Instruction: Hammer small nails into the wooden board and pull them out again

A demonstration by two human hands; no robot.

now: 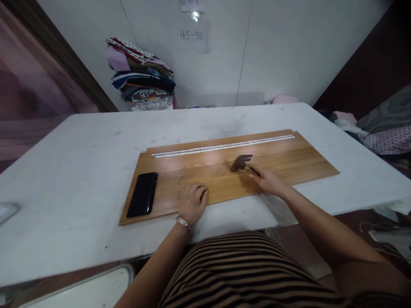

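A long wooden board (289,160) lies on a white table (80,171). My right hand (268,179) is closed round the handle of a dark hammer (240,163), whose head rests on the board. My left hand (192,202) sits on the board's near edge with its fingers curled under; what they hold, if anything, is hidden. A few small nails (180,178) lie just beyond that hand. A long metal hinge strip (224,146) runs along the board's far side. A black phone (143,199) lies on the board's left end.
A pile of folded clothes (141,77) stands against the wall behind the table. Fabric and bedding (388,128) lie at the right. A white object (6,210) pokes in at the table's left edge. A paper reading 45-50 (192,35) hangs on the wall.
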